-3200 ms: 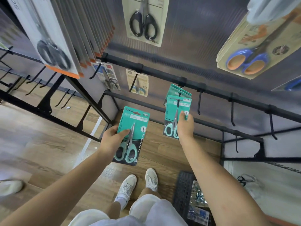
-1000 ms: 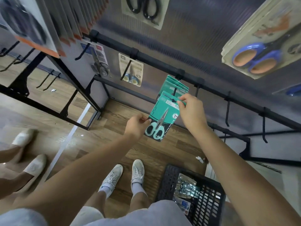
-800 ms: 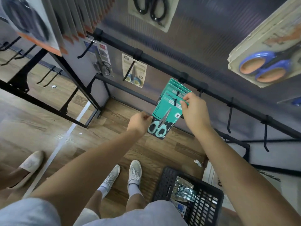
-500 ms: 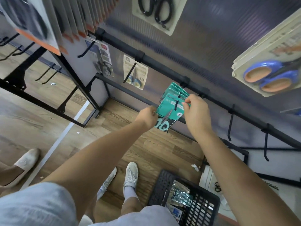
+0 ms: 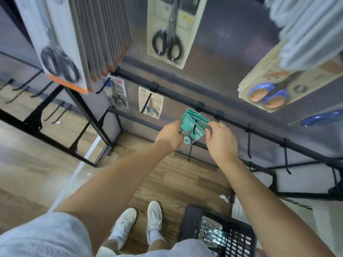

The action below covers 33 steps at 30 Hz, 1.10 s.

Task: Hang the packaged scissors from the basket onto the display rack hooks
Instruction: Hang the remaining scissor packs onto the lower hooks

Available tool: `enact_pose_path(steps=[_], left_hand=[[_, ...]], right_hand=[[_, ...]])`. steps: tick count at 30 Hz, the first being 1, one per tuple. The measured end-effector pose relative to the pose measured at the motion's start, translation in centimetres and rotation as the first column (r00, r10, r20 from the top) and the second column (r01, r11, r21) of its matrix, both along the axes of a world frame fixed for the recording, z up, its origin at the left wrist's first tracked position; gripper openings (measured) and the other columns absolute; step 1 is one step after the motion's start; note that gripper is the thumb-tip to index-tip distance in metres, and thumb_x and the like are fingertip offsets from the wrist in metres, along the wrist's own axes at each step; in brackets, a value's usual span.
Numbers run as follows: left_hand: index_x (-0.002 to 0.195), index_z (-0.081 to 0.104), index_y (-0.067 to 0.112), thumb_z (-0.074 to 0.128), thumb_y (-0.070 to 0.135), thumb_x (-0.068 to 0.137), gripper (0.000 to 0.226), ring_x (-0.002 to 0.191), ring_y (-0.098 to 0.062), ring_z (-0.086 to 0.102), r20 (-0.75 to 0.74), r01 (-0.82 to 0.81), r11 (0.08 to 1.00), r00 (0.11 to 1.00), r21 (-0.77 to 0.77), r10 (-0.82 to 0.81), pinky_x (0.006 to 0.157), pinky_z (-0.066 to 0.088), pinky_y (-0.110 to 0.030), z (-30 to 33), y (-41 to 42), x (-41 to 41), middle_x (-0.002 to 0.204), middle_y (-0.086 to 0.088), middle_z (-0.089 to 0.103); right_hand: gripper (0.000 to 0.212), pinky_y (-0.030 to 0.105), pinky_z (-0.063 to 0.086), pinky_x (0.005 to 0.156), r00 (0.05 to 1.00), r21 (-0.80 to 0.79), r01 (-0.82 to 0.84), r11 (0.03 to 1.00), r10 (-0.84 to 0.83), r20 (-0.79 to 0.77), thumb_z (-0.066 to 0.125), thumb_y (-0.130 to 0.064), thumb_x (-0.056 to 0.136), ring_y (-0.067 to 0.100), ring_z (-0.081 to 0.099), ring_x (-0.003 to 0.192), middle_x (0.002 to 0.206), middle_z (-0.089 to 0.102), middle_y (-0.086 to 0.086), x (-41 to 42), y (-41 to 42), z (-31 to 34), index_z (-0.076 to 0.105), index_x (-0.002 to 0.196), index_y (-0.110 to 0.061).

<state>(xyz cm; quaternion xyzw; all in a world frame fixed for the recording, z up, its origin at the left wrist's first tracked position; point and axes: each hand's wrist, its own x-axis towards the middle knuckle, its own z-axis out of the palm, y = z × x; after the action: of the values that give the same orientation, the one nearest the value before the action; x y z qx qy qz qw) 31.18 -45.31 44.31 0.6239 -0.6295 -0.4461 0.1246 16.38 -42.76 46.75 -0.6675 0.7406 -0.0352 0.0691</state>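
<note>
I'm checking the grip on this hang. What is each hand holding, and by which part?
Both hold the teal scissors pack on the hook: the left hand grips its left edge, the right hand pinches its upper right corner.

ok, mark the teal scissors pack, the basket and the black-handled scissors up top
teal scissors pack (image 5: 191, 125): head view, card face by the hook.
basket (image 5: 193, 221): head view, left wall.
black-handled scissors (image 5: 167, 43): head view, between the handle loops.

Both arms extended toward 12 o'clock; left hand (image 5: 171, 135) and right hand (image 5: 220, 140) level, fingers curled, pinching.
</note>
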Motion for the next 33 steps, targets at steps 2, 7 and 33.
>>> enact_pose_path(steps=[2,7,33], left_hand=[[0.133,0.047,0.010,0.043,0.015,0.095,0.038,0.115,-0.032,0.053,0.078,0.109,0.990,0.992,-0.085,-0.103,0.089,0.042,-0.033,1.9,0.4,0.1,0.128,-0.015,0.056],[0.129,0.048,0.010,0.042,0.016,0.096,0.034,0.113,-0.032,0.054,0.162,0.323,0.902,0.944,-0.285,-0.287,0.089,0.042,-0.034,7.7,2.3,-1.2,0.126,-0.015,0.057],[0.116,0.051,0.007,0.041,0.018,0.094,0.027,0.104,-0.034,0.056,0.190,0.845,0.366,0.462,-0.390,-0.866,0.083,0.047,-0.036,14.2,29.5,-19.6,0.116,-0.016,0.059]], right_hand=[[0.029,0.037,0.043,0.081,0.998,-0.016,0.061,0.998,-0.060,0.028,0.041,-0.019,0.098,0.031,0.055,0.104,0.114,0.058,0.012,0.1,1.0,1.4,0.056,0.120,-0.007],[0.037,0.038,0.040,0.093,0.977,-0.066,0.212,0.975,-0.210,0.041,0.038,-0.025,0.100,0.030,0.051,0.115,0.126,0.054,0.013,-0.4,4.9,5.8,0.050,0.128,-0.006],[0.038,0.035,0.042,0.093,0.519,-0.085,0.854,0.513,-0.827,0.217,0.036,-0.026,0.100,0.029,0.051,0.116,0.129,0.050,0.013,-10.8,40.2,11.1,0.044,0.131,-0.006]])
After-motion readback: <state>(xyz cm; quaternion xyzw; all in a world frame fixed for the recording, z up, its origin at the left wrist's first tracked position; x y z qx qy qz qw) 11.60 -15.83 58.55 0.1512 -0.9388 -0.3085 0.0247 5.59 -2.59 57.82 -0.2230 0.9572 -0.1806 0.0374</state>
